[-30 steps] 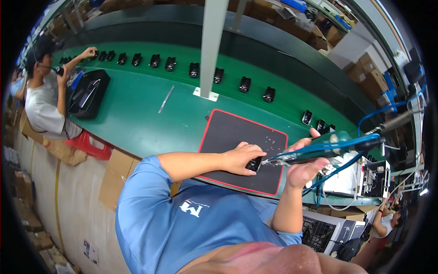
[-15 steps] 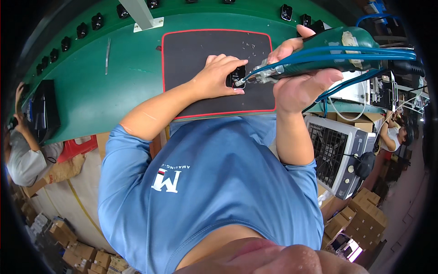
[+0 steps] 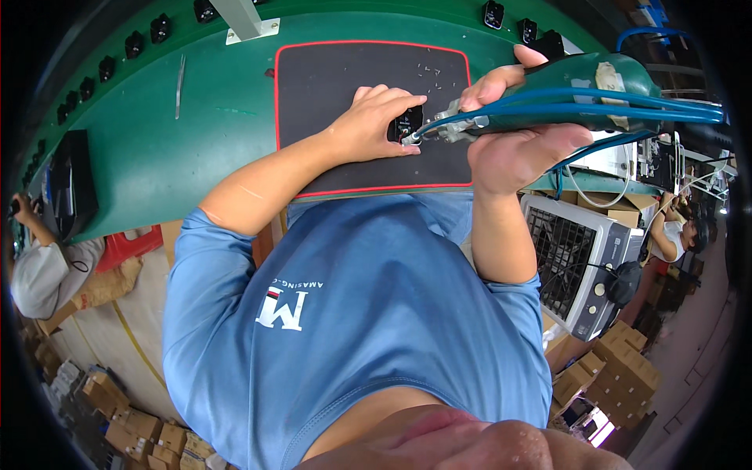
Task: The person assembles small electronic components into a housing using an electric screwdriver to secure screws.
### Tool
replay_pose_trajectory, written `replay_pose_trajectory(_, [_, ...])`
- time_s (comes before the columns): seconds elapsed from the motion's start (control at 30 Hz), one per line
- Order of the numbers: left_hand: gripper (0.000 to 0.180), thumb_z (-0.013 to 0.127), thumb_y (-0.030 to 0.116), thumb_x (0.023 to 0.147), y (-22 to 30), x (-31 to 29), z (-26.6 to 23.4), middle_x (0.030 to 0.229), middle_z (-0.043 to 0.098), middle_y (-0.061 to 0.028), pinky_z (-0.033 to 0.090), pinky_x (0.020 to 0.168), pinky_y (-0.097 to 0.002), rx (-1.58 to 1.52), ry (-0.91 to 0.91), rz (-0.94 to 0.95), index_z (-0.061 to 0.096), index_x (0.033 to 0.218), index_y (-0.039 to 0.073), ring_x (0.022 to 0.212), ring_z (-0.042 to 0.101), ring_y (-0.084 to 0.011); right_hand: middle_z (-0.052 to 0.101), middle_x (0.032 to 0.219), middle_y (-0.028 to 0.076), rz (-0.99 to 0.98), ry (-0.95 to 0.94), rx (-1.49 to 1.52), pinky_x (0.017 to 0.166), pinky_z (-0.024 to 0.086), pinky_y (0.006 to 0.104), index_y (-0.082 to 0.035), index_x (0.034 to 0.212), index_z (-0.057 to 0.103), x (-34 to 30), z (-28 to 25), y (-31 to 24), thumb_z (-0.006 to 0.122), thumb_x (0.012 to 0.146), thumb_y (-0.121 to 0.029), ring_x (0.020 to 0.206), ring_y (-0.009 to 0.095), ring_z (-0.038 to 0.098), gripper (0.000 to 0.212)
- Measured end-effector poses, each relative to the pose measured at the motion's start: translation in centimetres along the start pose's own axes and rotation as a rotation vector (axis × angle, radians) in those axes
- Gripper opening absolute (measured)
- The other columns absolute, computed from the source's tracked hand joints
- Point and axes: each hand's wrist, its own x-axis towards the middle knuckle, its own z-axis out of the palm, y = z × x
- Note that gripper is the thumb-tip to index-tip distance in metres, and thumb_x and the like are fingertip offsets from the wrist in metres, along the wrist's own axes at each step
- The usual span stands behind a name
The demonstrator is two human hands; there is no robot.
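A small black part with a square face (image 3: 406,123) lies on a black mat (image 3: 325,74) edged in red. My left hand (image 3: 366,125) grips this part, its thumb and fingers at the near and far sides. My right hand (image 3: 509,155) is closed around the thick green body of an air nipper (image 3: 552,100), held roughly level with its metal head pointing left. The nipper's tip meets the near right corner of the black part, by a small white piece; the exact contact is too small to make out. Blue hoses (image 3: 595,94) run rightward along the tool.
Tiny white clippings (image 3: 429,72) lie on the mat's far right. Several similar black parts (image 3: 160,28) line the green bench's back ledge. A metal post (image 3: 243,19) stands at the back, and a thin strip (image 3: 180,86) lies at left. Co-workers (image 3: 47,274) are on both sides.
My view has shifted slightly. Both hands keep their grips, and the nipper stays at the part's corner. The co-worker's hands at the far left have moved.
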Motion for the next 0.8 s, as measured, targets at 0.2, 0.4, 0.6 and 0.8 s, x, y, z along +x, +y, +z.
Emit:
replay_pose_trajectory(0.2, [0.080, 0.088, 0.037, 0.069, 0.0, 0.0, 0.0, 0.123, 0.062, -0.0077, 0.036, 0.097, -0.0408, -0.009, -0.001, 0.003, 0.055, 0.137, 0.011, 0.110, 0.056, -0.0273, 0.060, 0.073, 0.009, 0.027, 0.018, 0.035, 0.059, 0.052, 0.0317, 0.006, 0.125, 0.050, -0.3, -0.6, 0.6, 0.025, 0.084, -0.089, 0.058, 0.019, 0.059, 0.107])
replay_pose_trajectory(0.4, [0.083, 0.088, 0.037, 0.070, -0.1, 0.0, 0.1, 0.123, 0.062, -0.0071, 0.036, 0.097, -0.0393, -0.001, 0.004, 0.005, 0.053, 0.140, 0.010, 0.110, 0.055, -0.0269, 0.060, 0.074, 0.009, 0.031, -0.018, 0.019, 0.060, 0.052, 0.0322, 0.006, 0.126, 0.050, -0.1, -0.5, 0.1, 0.025, 0.083, -0.090, 0.059, 0.019, 0.059, 0.107])
replay_pose_trajectory(0.6, [0.081, 0.087, 0.038, 0.071, 0.1, 0.1, 0.1, 0.122, 0.062, -0.0079, 0.037, 0.097, -0.0395, -0.002, 0.004, 0.000, 0.053, 0.139, 0.010, 0.111, 0.056, -0.0275, 0.060, 0.074, 0.009, 0.042, 0.017, 0.053, 0.061, 0.052, 0.0326, 0.004, 0.125, 0.051, -0.2, -0.4, 0.5, 0.026, 0.083, -0.090, 0.059, 0.018, 0.059, 0.106])
replay_pose_trajectory(0.8, [0.079, 0.087, 0.039, 0.071, 0.0, 0.2, 0.4, 0.122, 0.062, -0.0085, 0.037, 0.096, -0.0402, -0.008, 0.024, -0.021, 0.055, 0.137, 0.009, 0.110, 0.056, -0.0280, 0.060, 0.075, 0.009, 0.034, -0.084, 0.123, 0.061, 0.053, 0.0329, 0.003, 0.123, 0.052, -0.3, -1.4, 1.0, 0.027, 0.084, -0.089, 0.059, 0.019, 0.059, 0.103])
